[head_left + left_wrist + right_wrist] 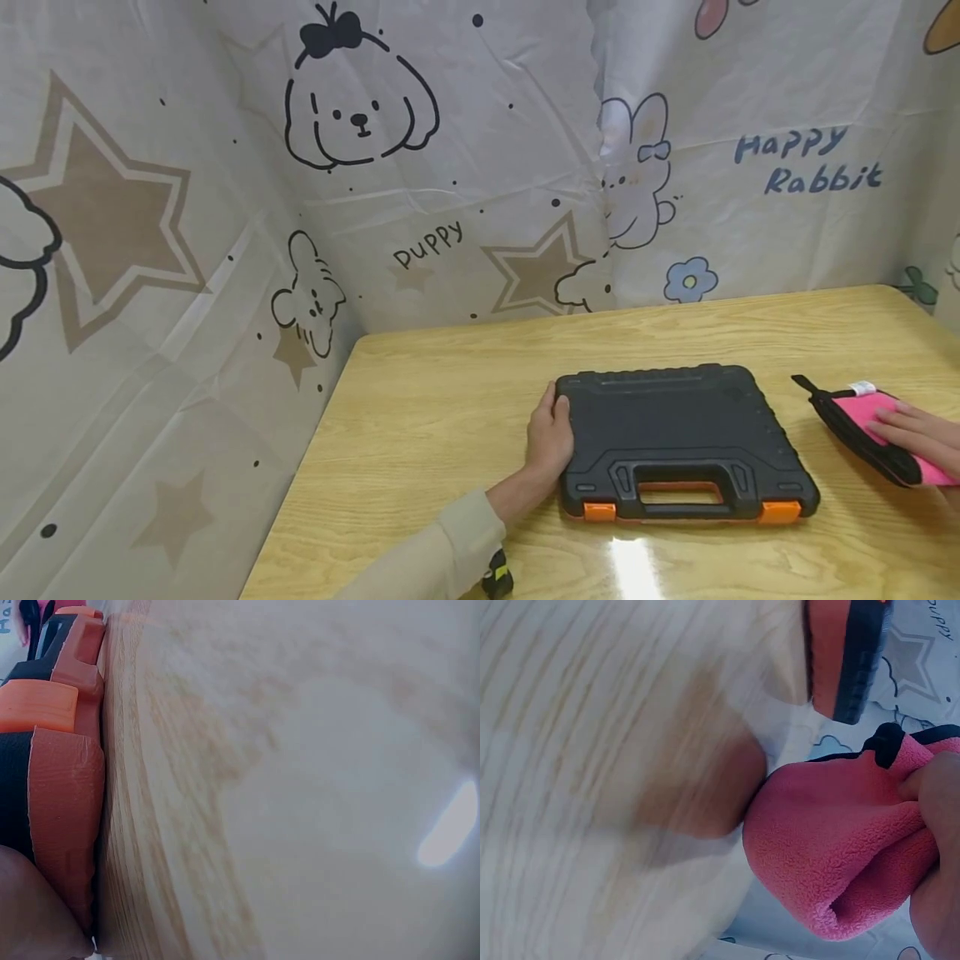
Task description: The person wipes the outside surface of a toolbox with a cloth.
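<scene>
A black plastic tool case (pixel 667 425) with an orange base and orange latches lies flat on the table, its handle toward me. My left hand (pixel 551 437) holds the case's left edge. In the left wrist view, part of that hand (pixel 34 915) touches the orange side of the case (pixel 67 795). To the right of the case, my right hand (pixel 918 437) grips a pink fleece cloth (pixel 862 408) with black edging, a loop and a white tag. The right wrist view shows the folded cloth (pixel 825 840) between thumb and fingers, close to the tabletop.
The wood-grain table (pixel 420 400) reaches back to a printed curtain (pixel 465 167) that hangs behind it and on the left. A small black and yellow object (pixel 497 575) is at the left sleeve, partly hidden.
</scene>
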Motion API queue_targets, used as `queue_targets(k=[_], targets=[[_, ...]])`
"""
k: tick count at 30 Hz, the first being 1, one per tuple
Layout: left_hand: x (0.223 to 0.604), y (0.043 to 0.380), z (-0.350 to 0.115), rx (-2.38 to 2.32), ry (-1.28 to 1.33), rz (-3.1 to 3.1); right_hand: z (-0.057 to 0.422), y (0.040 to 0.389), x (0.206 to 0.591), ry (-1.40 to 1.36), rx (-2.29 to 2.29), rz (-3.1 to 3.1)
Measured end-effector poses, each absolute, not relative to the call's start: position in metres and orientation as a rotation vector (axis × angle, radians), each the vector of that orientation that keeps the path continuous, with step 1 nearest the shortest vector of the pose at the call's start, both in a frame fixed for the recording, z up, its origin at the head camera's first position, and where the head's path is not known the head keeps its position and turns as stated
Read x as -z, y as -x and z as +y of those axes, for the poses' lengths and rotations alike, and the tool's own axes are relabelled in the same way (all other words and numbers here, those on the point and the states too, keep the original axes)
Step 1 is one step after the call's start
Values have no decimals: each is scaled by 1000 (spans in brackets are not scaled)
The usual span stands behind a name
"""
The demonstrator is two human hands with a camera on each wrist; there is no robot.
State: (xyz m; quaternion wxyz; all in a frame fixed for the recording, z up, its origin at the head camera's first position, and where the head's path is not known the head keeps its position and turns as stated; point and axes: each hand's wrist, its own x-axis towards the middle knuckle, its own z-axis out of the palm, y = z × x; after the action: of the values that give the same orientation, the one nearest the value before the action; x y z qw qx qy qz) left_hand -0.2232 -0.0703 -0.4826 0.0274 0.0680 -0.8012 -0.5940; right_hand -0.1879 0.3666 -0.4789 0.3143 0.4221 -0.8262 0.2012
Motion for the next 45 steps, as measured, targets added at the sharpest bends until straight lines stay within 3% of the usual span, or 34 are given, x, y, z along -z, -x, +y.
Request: queue_targets(k=[11, 24, 37, 45], targets=[[483, 223, -72, 1847, -195, -2450, 365, 177, 476, -1072, -515, -2302], [485, 224, -69, 1835, -198, -2466, 363, 179, 499, -984, -304, -2503], [485, 226, -69, 1849, -187, -2463, 349, 173, 521, -971, -494, -2401], [486, 226, -70, 1856, -204, -2444, 346, 161, 519, -805, -271, -2787]])
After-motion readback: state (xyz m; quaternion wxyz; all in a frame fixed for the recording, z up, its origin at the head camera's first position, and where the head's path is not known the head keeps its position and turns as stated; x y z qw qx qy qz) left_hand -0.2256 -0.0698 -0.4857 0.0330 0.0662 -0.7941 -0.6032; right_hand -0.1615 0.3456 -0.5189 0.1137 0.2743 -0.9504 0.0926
